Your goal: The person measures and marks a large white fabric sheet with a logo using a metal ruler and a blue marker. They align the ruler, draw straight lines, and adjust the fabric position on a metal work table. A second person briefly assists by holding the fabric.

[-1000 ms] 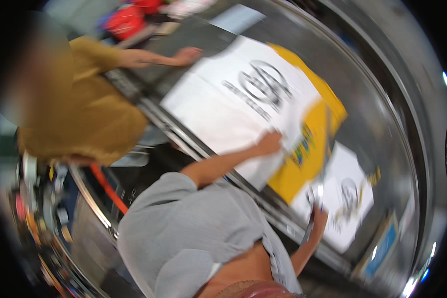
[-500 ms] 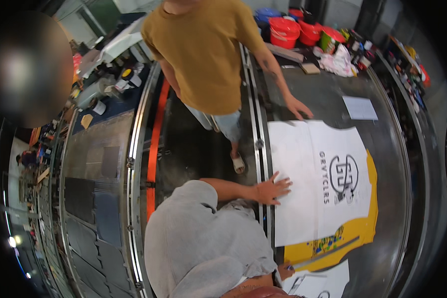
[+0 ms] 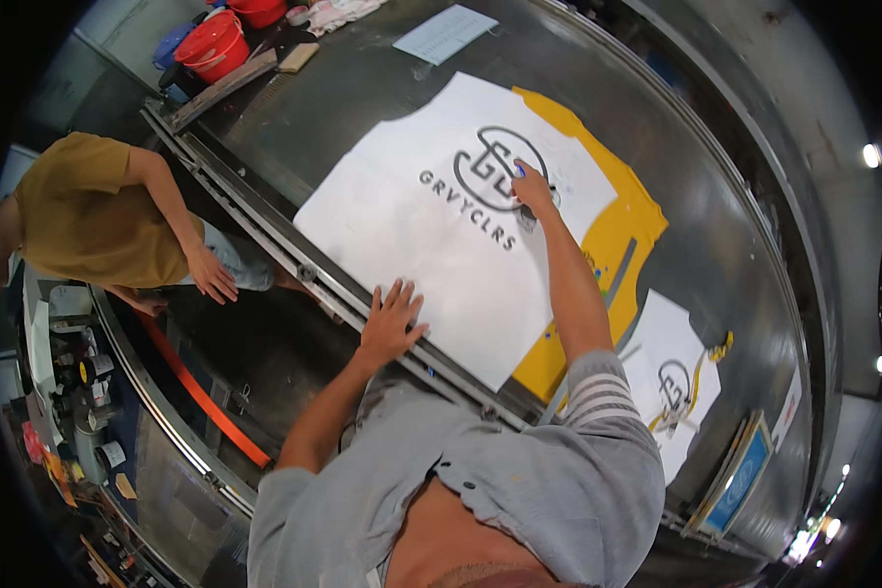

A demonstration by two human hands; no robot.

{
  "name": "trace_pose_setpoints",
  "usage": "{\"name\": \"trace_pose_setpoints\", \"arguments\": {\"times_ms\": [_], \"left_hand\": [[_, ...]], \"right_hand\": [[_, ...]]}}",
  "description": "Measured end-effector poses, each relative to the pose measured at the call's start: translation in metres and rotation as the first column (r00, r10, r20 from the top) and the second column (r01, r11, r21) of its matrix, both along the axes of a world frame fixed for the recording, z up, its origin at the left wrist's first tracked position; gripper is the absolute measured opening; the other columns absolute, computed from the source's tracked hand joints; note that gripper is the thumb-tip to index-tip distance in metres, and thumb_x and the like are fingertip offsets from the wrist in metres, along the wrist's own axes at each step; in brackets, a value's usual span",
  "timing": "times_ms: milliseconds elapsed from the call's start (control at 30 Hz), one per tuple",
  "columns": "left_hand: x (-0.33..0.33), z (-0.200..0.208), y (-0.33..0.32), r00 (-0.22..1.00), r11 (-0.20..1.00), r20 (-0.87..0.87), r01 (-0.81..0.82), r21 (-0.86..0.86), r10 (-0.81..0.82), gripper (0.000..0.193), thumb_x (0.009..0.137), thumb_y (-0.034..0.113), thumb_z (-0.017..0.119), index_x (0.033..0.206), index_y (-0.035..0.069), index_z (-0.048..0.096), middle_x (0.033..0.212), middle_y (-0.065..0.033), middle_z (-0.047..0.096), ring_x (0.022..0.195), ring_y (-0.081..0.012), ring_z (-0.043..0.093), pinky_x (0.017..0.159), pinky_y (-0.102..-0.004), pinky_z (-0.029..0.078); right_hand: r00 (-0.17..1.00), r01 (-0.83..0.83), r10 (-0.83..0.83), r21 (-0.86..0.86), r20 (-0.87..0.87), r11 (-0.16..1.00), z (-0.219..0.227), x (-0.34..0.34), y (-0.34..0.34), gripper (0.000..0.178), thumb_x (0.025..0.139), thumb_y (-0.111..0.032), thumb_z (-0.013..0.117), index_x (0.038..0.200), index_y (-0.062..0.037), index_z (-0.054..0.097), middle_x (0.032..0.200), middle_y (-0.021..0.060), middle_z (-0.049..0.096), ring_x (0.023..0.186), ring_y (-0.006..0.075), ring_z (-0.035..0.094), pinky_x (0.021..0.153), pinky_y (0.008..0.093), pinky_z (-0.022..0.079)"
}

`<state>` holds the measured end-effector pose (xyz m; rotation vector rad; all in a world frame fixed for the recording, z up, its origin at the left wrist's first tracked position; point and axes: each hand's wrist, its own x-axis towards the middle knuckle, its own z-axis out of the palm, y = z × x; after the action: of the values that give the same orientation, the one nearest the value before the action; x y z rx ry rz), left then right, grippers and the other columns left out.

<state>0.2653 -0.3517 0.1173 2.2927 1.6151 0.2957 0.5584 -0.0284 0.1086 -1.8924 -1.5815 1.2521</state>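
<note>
A white shirt-shaped panel (image 3: 402,216) with a black round logo and lettering lies flat on the dark table, partly over a yellow shirt panel (image 3: 637,220). My left hand (image 3: 392,323) rests with fingers spread at the white panel's near left edge, by the metal rail. On the logo is my right hand (image 3: 533,189), closed around a small blue thing (image 3: 520,171) that may be a pen. A grey straight strip (image 3: 620,271), like a ruler, lies across the yellow panel. To its right is a smaller white printed piece (image 3: 652,333) with a yellow tape (image 3: 722,347).
A person in a mustard shirt (image 3: 98,216) stands to the left beyond the metal rail (image 3: 255,230). Red buckets (image 3: 213,49) and a wood block (image 3: 298,58) sit at the far left. A pale sheet (image 3: 446,34) lies farther back; a blue-meshed frame (image 3: 740,475) leans at right.
My view has turned toward the table. My right hand has moved from beside the yellow panel up onto the logo. The other person's hand has come off the white panel's far edge.
</note>
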Motion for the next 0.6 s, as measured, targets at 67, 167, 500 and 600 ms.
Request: {"name": "trace_pose_setpoints", "arguments": {"times_ms": [67,167,500,600], "left_hand": [[0.003,-0.001,0.002,1.000,1.000,-0.017,-0.006,-0.016,0.006,0.057,0.093,0.047,0.057,0.137,0.011,0.055,0.155,-0.0131,0.038,0.146,-0.0333,0.027,0.116,-0.0609,0.020],[0.006,-0.001,0.003,0.998,0.996,-0.029,-0.052,-0.069,0.050,0.057,0.092,0.047,0.059,0.139,0.014,0.055,0.156,-0.0107,0.037,0.147,-0.0307,0.026,0.117,-0.0602,0.018],[0.004,-0.003,-0.001,1.000,0.996,0.028,-0.007,-0.090,0.010,0.057,0.092,0.040,0.059,0.141,0.012,0.051,0.156,-0.0135,0.035,0.148,-0.0298,0.026,0.115,-0.0636,0.012],[0.006,-0.010,-0.002,1.000,0.999,-0.008,0.009,-0.054,-0.009,0.055,0.099,0.043,0.049,0.143,0.011,0.048,0.158,-0.0126,0.031,0.151,-0.0286,0.016,0.119,-0.0623,0.007]], "right_hand": [[0.979,-0.085,0.062,0.110,0.197,0.990,0.007,-0.027,0.057,0.060,0.079,-0.016,0.054,0.139,-0.0130,0.055,0.101,0.0174,0.073,0.083,0.0284,0.072,0.078,0.0411,0.056],[0.940,-0.140,0.095,0.118,0.327,0.983,0.008,-0.051,0.113,0.054,0.078,-0.016,0.053,0.131,-0.0099,0.061,0.096,0.0194,0.073,0.080,0.0304,0.072,0.077,0.0424,0.057],[0.938,0.096,-0.121,-0.092,-0.323,0.991,-0.074,0.149,0.056,0.040,0.093,-0.008,0.045,0.130,-0.0019,0.060,0.081,0.0059,0.068,0.061,0.0171,0.060,0.057,0.0325,0.052],[0.797,0.472,-0.480,-0.118,-0.367,0.874,-0.052,0.169,0.015,0.027,0.075,-0.001,0.047,0.098,0.0010,0.061,0.061,0.0005,0.046,0.046,0.0108,0.044,0.039,0.0225,0.036]]}}
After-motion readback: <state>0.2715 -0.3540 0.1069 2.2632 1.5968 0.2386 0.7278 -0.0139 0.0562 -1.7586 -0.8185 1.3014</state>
